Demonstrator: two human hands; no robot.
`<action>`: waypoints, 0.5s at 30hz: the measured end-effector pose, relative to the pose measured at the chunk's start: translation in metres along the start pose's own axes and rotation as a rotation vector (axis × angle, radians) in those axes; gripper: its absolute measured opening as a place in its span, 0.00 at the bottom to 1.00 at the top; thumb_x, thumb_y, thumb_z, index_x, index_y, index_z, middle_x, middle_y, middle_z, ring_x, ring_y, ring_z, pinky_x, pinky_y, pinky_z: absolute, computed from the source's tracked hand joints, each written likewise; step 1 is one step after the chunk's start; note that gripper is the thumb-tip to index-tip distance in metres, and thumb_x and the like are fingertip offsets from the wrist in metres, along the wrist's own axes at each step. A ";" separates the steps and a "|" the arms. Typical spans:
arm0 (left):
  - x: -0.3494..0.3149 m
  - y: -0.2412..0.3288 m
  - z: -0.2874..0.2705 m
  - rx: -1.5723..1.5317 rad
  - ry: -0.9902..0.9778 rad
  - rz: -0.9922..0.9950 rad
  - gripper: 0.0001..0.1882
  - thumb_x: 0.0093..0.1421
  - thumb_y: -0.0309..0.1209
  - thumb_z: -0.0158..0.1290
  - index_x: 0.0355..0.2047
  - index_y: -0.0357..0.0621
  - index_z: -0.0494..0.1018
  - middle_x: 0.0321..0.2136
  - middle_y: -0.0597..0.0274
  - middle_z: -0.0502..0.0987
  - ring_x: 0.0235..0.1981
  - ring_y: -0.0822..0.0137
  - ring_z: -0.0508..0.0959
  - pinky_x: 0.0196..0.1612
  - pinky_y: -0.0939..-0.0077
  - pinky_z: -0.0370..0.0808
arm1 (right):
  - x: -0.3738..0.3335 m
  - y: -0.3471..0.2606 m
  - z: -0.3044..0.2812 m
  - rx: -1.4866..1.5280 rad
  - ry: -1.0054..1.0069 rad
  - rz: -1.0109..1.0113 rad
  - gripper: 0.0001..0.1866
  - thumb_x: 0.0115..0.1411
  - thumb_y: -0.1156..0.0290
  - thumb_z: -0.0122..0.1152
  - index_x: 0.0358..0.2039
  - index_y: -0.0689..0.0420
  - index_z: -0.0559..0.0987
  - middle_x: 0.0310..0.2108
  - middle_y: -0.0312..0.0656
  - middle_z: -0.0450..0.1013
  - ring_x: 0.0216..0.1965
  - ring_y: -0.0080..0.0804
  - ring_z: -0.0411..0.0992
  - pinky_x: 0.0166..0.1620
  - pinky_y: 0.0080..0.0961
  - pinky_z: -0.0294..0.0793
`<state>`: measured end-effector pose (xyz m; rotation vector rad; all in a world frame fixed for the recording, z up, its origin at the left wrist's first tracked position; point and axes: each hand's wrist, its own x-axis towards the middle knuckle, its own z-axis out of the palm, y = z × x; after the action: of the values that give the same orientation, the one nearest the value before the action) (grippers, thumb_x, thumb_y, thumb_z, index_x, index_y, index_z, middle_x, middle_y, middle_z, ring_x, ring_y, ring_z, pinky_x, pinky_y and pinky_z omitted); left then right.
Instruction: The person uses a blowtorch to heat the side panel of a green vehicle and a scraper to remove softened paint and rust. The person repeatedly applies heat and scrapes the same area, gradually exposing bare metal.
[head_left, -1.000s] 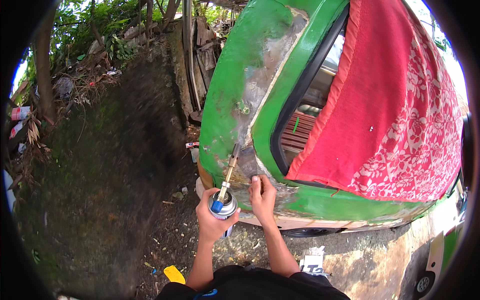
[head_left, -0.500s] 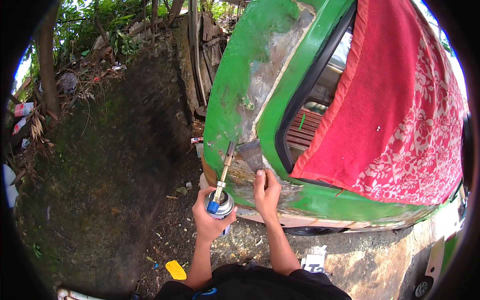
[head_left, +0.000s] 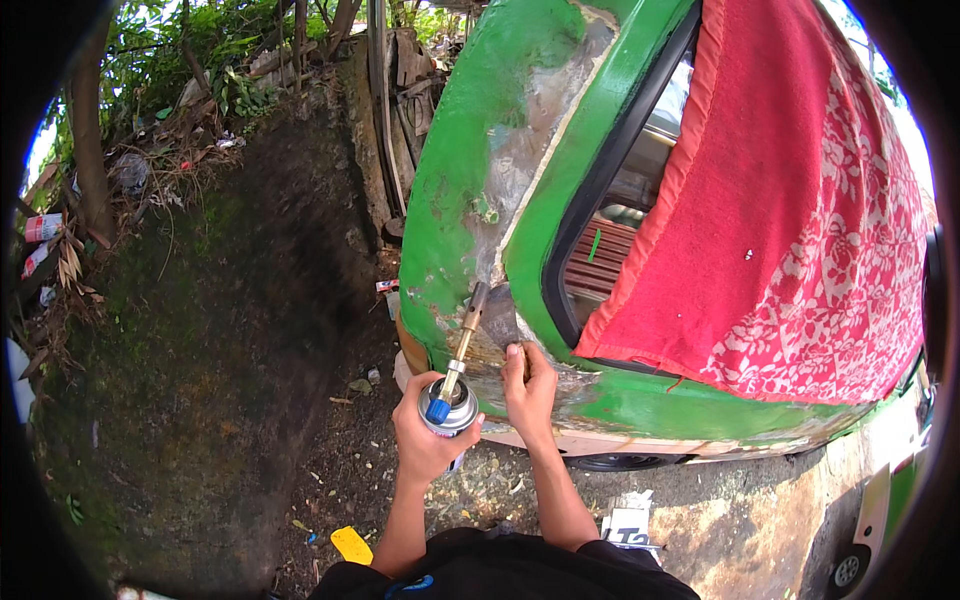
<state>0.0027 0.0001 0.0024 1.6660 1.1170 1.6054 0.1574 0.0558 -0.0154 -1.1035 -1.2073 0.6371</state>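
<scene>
My left hand (head_left: 425, 440) is wrapped round the can of a gas torch (head_left: 461, 350), whose metal nozzle points up at the bodywork and whose knob is blue. A flat grey scraper (head_left: 499, 318) is pinched in my right hand (head_left: 531, 388), its wide blade lying against or very close to the panel. The nozzle tip is just left of the blade. Both tools are at the corner of a green vehicle (head_left: 450, 190), where a strip of paint is gone and bare, scuffed grey and brown surface shows. I cannot make out a flame.
A red flowered cloth (head_left: 770, 200) drapes over the vehicle, partly covering a black-edged window (head_left: 610, 215). A mossy dark wall or bank (head_left: 200, 370) rises on the left, with litter and plants above. A yellow piece (head_left: 351, 545) and a white printed sheet (head_left: 627, 518) lie on the ground.
The torch has moved slightly right and up, bringing its nozzle closer to the scraper blade. The scraper has shifted a little left. Both stay held, and the view has shifted slightly.
</scene>
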 end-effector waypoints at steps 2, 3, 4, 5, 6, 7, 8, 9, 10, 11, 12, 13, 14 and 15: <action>0.001 0.003 0.001 0.004 -0.009 -0.002 0.32 0.45 0.27 0.72 0.49 0.37 0.68 0.33 0.65 0.79 0.35 0.75 0.79 0.42 0.76 0.77 | 0.000 0.000 0.000 0.003 0.002 0.003 0.18 0.73 0.63 0.52 0.27 0.61 0.70 0.18 0.31 0.64 0.21 0.15 0.59 0.23 0.21 0.57; 0.002 0.004 0.001 0.015 -0.012 0.013 0.32 0.45 0.27 0.72 0.49 0.37 0.68 0.33 0.65 0.79 0.35 0.75 0.79 0.42 0.76 0.77 | -0.001 0.001 0.000 0.003 0.005 0.002 0.18 0.73 0.63 0.52 0.27 0.61 0.70 0.18 0.31 0.64 0.21 0.15 0.59 0.23 0.21 0.57; 0.003 0.004 0.002 0.026 -0.015 0.028 0.32 0.45 0.27 0.72 0.49 0.37 0.68 0.33 0.65 0.79 0.35 0.75 0.79 0.42 0.76 0.77 | -0.001 0.001 0.000 0.002 0.009 0.000 0.18 0.73 0.63 0.52 0.27 0.61 0.70 0.18 0.31 0.64 0.21 0.15 0.59 0.23 0.21 0.57; 0.003 0.003 0.002 0.014 -0.015 0.022 0.32 0.45 0.27 0.72 0.49 0.37 0.68 0.33 0.65 0.79 0.35 0.75 0.79 0.42 0.76 0.77 | -0.001 0.001 0.000 -0.005 0.010 -0.004 0.18 0.73 0.63 0.52 0.27 0.61 0.70 0.18 0.31 0.64 0.21 0.14 0.59 0.23 0.21 0.57; 0.002 0.001 0.003 0.001 -0.016 0.016 0.32 0.45 0.27 0.72 0.49 0.37 0.68 0.33 0.65 0.79 0.35 0.75 0.79 0.42 0.76 0.77 | -0.001 0.001 0.000 -0.012 0.011 -0.008 0.18 0.73 0.63 0.52 0.27 0.61 0.70 0.18 0.31 0.64 0.21 0.14 0.59 0.23 0.21 0.57; 0.002 0.000 0.003 -0.011 -0.017 0.011 0.32 0.45 0.27 0.72 0.48 0.37 0.68 0.33 0.65 0.79 0.35 0.75 0.79 0.42 0.76 0.77 | -0.001 0.001 0.000 -0.019 0.013 -0.012 0.18 0.73 0.63 0.52 0.27 0.61 0.70 0.18 0.31 0.64 0.20 0.14 0.59 0.23 0.21 0.57; 0.002 -0.001 0.003 -0.007 -0.019 0.009 0.32 0.45 0.26 0.72 0.48 0.37 0.68 0.33 0.65 0.79 0.35 0.75 0.79 0.42 0.76 0.77 | -0.001 0.000 -0.001 -0.026 0.021 -0.013 0.18 0.73 0.64 0.52 0.27 0.61 0.70 0.18 0.31 0.64 0.20 0.14 0.59 0.23 0.21 0.57; 0.002 -0.001 0.003 -0.004 -0.021 0.007 0.32 0.45 0.26 0.72 0.48 0.37 0.68 0.33 0.65 0.79 0.35 0.75 0.79 0.42 0.76 0.77 | -0.001 -0.002 -0.001 -0.032 0.030 -0.015 0.18 0.73 0.64 0.52 0.27 0.61 0.70 0.17 0.31 0.64 0.20 0.14 0.59 0.22 0.21 0.57; 0.002 -0.002 0.003 -0.001 -0.024 0.005 0.31 0.45 0.26 0.72 0.48 0.37 0.68 0.33 0.65 0.79 0.35 0.75 0.79 0.42 0.76 0.77 | -0.001 -0.002 -0.001 -0.038 0.038 -0.016 0.18 0.73 0.64 0.53 0.27 0.61 0.70 0.17 0.31 0.64 0.20 0.14 0.59 0.22 0.21 0.57; 0.003 -0.003 0.004 -0.003 -0.015 0.013 0.32 0.44 0.27 0.72 0.48 0.38 0.69 0.32 0.64 0.79 0.35 0.74 0.80 0.41 0.76 0.77 | -0.001 -0.002 -0.001 -0.039 0.043 -0.020 0.17 0.73 0.65 0.53 0.27 0.62 0.70 0.17 0.31 0.65 0.20 0.14 0.59 0.22 0.21 0.57; 0.003 -0.005 0.004 -0.006 -0.006 0.020 0.33 0.43 0.28 0.73 0.48 0.38 0.69 0.32 0.62 0.80 0.34 0.73 0.81 0.41 0.75 0.78 | 0.000 -0.002 -0.001 -0.041 0.047 -0.025 0.17 0.73 0.66 0.53 0.27 0.62 0.70 0.17 0.31 0.65 0.20 0.15 0.59 0.22 0.21 0.57; 0.003 -0.006 0.004 -0.009 0.004 0.028 0.33 0.42 0.28 0.74 0.47 0.38 0.69 0.31 0.60 0.81 0.34 0.71 0.82 0.40 0.74 0.79 | 0.000 -0.002 -0.001 -0.042 0.051 -0.029 0.16 0.73 0.66 0.53 0.28 0.62 0.70 0.17 0.31 0.65 0.19 0.15 0.59 0.22 0.22 0.57; 0.003 -0.006 0.003 -0.017 0.009 0.026 0.33 0.43 0.28 0.74 0.47 0.38 0.69 0.31 0.61 0.81 0.34 0.71 0.82 0.40 0.74 0.79 | 0.002 -0.005 -0.001 -0.060 0.071 -0.059 0.16 0.73 0.67 0.53 0.28 0.62 0.70 0.17 0.32 0.65 0.19 0.15 0.59 0.22 0.22 0.57; 0.002 -0.006 0.002 -0.024 0.015 0.025 0.33 0.43 0.28 0.74 0.48 0.38 0.69 0.31 0.61 0.81 0.34 0.72 0.82 0.40 0.75 0.79 | 0.005 -0.011 0.000 -0.078 0.090 -0.089 0.16 0.72 0.67 0.52 0.28 0.62 0.71 0.16 0.32 0.64 0.19 0.15 0.59 0.22 0.22 0.57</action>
<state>0.0035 0.0052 -0.0021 1.6612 1.0838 1.6430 0.1572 0.0557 -0.0039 -1.1252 -1.2050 0.4707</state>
